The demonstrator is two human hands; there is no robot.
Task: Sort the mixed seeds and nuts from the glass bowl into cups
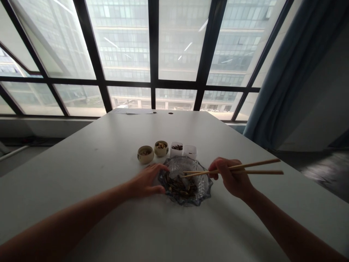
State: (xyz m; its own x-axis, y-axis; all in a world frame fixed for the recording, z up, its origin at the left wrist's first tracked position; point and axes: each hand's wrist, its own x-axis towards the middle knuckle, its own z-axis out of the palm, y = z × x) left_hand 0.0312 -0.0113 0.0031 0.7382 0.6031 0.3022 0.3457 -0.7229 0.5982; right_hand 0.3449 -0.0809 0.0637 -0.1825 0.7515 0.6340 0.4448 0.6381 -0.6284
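On a white bench (81, 203) before a wall of windows, a person's two bare hands are working at one scalloped glass dish (203, 187). The left hand (147, 181) is lying spread and relaxed with its fingers against the dish's left rim, steadying it. The right hand (231, 178) is closing around one pair of wooden chopsticks (245, 169), pinching them near the middle, so that the tips are pointing left and hovering over the dish's centre. A single heap of dark, slender seeds (181, 187) is sitting in the near-left part of the dish; whether the tips are touching the heap cannot be told.

Just beyond the dish, four small containers are standing in a row: two round tan cups (145, 154) on the left and two square white cups (190, 151) on the right. Three of them are holding small bits of food; the rightmost is looking bare inside. A faint mark is showing on the leftmost cup, too small to read.

Farther back, a blue curtain (286, 80) is hanging at the right of the black-framed windows (152, 83).
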